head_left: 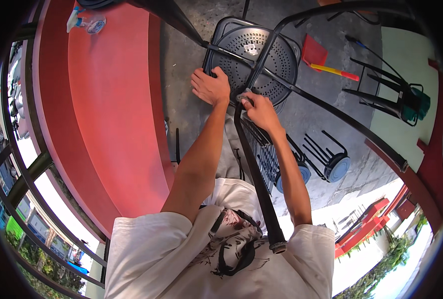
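A black metal stool (276,70) with a round perforated seat is upside down in front of me, its tube legs spreading up and outward. A small pale label (251,49) shows on the seat's underside. My left hand (211,87) is closed around the frame at the seat's left edge. My right hand (260,110) pinches a small grey cloth (245,96) against the frame near the base of one leg (256,174). That leg rises toward my chest and ends in a dark cap. The fingertips on the far side of the frame are hidden.
To my left runs a red ledge (111,99) with a spray bottle (88,23) on it, beside a dark railing (29,164). On the grey floor lie a red dustpan (313,52) with a yellow handle, stools with blue seats (337,168) and a dark green-topped stool (416,103).
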`<state>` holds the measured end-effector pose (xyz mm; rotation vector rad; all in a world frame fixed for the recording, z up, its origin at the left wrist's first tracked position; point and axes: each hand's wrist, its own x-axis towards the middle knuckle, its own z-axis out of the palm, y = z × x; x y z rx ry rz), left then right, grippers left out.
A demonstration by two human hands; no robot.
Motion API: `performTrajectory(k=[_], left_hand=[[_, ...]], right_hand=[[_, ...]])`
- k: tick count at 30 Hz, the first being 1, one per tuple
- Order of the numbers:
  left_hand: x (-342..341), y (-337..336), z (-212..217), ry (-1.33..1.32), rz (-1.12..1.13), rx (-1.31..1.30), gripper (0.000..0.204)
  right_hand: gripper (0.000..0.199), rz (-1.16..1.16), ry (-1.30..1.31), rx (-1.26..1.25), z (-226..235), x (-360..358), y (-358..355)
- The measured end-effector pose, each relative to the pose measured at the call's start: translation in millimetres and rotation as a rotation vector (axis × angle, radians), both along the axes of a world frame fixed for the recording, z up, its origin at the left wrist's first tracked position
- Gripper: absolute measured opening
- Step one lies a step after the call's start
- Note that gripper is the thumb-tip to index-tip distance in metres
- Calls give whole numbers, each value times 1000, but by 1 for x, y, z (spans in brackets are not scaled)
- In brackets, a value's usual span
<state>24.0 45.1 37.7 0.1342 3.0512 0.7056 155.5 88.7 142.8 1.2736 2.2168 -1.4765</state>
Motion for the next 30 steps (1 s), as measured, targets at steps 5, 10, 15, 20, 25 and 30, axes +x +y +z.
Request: performTrajectory(k=[5,10,15,20,25,30], left_hand=[[-3,-4,-1,-11,3,1,34],[0,-1,2,-17,-3,25,35],[-2,-3,1,2,-5,45,35],[-2,-1,3,3,-2,52,34],[-2,-3,3,-1,-3,44,34],[-2,-2,4,-6,-17,48,34]], right_hand=[[29,311,41,-210,2,-1,1],[30,124,24,-138,-10,6,-4],[30,-98,-7,-182,-14,6,-1],[27,82,29,-502,-25,20,7],[23,25,138,-403,-20,19,-12],[23,-36,149,-483,-24,24,-10]])
